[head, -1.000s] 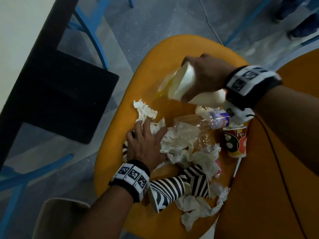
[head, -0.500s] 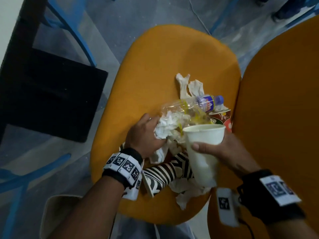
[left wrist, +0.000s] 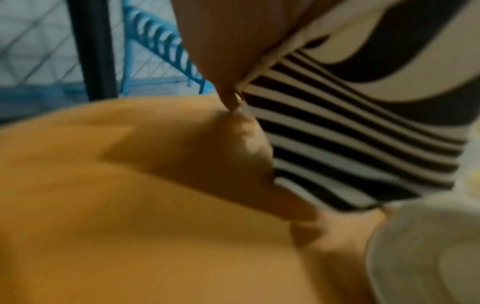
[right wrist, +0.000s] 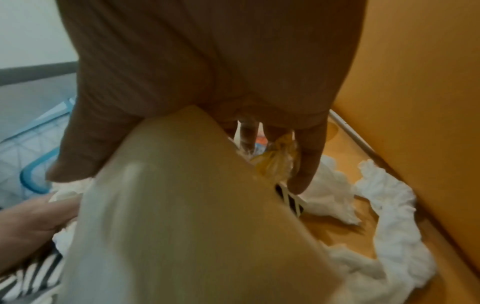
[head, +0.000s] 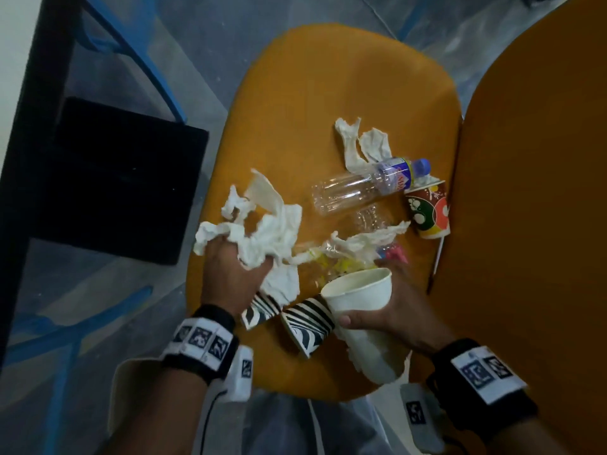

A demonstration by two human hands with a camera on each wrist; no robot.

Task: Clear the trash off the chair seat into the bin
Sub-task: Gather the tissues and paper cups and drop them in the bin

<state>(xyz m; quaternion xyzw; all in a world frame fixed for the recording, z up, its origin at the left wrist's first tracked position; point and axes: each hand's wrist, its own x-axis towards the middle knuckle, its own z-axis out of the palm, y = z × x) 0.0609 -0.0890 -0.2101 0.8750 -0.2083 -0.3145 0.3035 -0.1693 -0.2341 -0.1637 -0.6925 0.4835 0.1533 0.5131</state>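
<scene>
Orange chair seat (head: 328, 103) littered: clear plastic bottle (head: 358, 188) and patterned cup (head: 427, 208) lying beyond both hands, striped cups (head: 308, 323) between the wrists. Left hand (head: 230, 274) closed on crumpled white tissue (head: 262, 231) at the seat's left edge. Right hand (head: 397, 310) wrapped round white paper cup (head: 358, 297), held mouth-up over the near edge.

Hidden and cut off

The left hand's (head: 230, 274) fingertips vanish under crumpled tissue (head: 266, 238) (grip unclear); the pale bin (head: 131, 389) is cut off by the arm.
</scene>
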